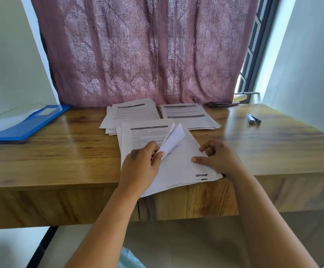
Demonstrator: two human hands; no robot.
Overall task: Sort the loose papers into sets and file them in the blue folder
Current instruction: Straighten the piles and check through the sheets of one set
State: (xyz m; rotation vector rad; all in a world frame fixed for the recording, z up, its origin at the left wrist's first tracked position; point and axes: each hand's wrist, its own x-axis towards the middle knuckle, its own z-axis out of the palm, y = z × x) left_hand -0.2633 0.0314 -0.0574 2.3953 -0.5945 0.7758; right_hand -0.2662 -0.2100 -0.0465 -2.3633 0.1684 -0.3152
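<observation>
Single head cam, wide-angle, looking forward and down over the table (60, 151), close above it, facing the curtain (138, 51).

Wooden table (60, 151) against mauve patterned curtain (138, 55); barred window (254, 55) right; pale walls (312, 64).

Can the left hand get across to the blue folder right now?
Probably not yet: the left hand is busy pinching folded sheets on the near stack. The table toward the blue folder lies bare.
</observation>
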